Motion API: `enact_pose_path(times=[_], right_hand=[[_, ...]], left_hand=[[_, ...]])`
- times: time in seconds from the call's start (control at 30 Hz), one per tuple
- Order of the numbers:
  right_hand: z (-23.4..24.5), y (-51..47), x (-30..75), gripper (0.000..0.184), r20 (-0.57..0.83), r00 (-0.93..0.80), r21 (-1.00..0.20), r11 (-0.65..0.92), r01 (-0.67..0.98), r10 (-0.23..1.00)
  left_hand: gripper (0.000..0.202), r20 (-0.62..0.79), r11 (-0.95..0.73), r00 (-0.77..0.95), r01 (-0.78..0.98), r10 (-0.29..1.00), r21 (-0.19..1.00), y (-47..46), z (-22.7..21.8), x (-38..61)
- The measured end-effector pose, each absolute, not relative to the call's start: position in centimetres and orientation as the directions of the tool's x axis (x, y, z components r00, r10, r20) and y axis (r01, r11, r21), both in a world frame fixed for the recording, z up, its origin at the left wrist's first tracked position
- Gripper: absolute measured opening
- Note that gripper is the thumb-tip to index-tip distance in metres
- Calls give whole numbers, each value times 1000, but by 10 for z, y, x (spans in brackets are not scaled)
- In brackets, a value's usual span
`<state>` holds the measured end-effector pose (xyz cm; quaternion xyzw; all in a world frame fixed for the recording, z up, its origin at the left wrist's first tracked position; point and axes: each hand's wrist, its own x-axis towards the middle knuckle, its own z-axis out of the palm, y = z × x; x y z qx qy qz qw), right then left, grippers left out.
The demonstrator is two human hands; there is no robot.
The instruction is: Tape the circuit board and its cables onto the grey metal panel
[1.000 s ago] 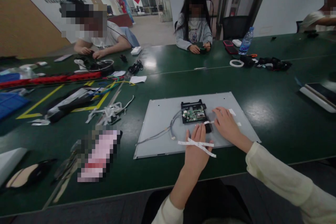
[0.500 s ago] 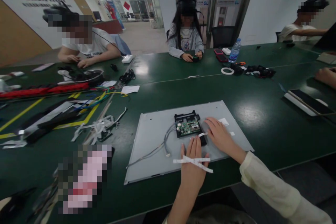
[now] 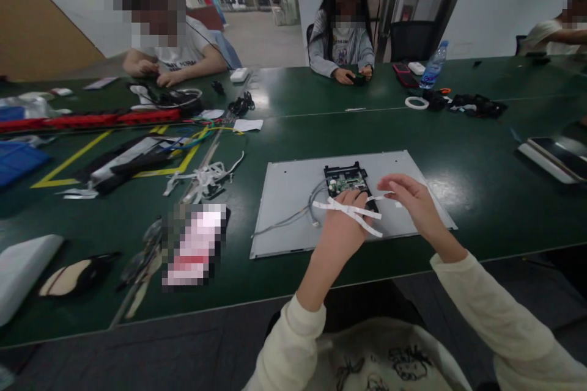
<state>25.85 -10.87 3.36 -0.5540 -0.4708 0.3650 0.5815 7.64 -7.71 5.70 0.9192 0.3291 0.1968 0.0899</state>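
Note:
A green circuit board (image 3: 338, 185) sits in a black plastic frame (image 3: 345, 167) on a flat grey panel (image 3: 288, 195). My left hand (image 3: 342, 226) is bent over the near side of this frame, its fingers curled and pressed together; the fingertips are hidden. Two crossed strips of white tape (image 3: 353, 211) lie stuck across its back. To the right, my right hand (image 3: 415, 204) is raised a little above the panel. Thumb and forefinger pinch a short strip of white tape (image 3: 384, 197), which stretches toward the frame's right edge. Grey cables (image 3: 293, 220) run left from the board.
A pile of white strips (image 3: 208, 178) and a blurred pink phone-like object (image 3: 197, 247) lie left of the panel. Farther off are a tape roll (image 3: 416, 102), a water bottle (image 3: 433, 66) and black cables (image 3: 241, 104). Several people sit around the green table (image 3: 302, 134).
My right hand has risen slightly off the panel, drawing the tape strip out to the right. My left fingers have curled more over the frame. The view has tilted down and left.

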Motion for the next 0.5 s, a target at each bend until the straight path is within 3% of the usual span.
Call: enact_pose_path(times=[0.07,0.13,0.3,0.5], right_hand=[[48,-113,246,28,51,192,-999,49,14,980],[56,-114,236,29,13,121,-997,4,80,993],[49,-115,224,23,87,138,-942,36,335,987],[37,-118,220,22,88,111,-957,53,286,990]], left_hand=[[29,307,-787,726,550,615,279,-71,57,77],[29,305,-794,734,546,607,267,-67,55,78],[28,277,-798,749,563,602,214,-63,52,80],[44,299,-768,709,610,638,193,-59,41,80]])
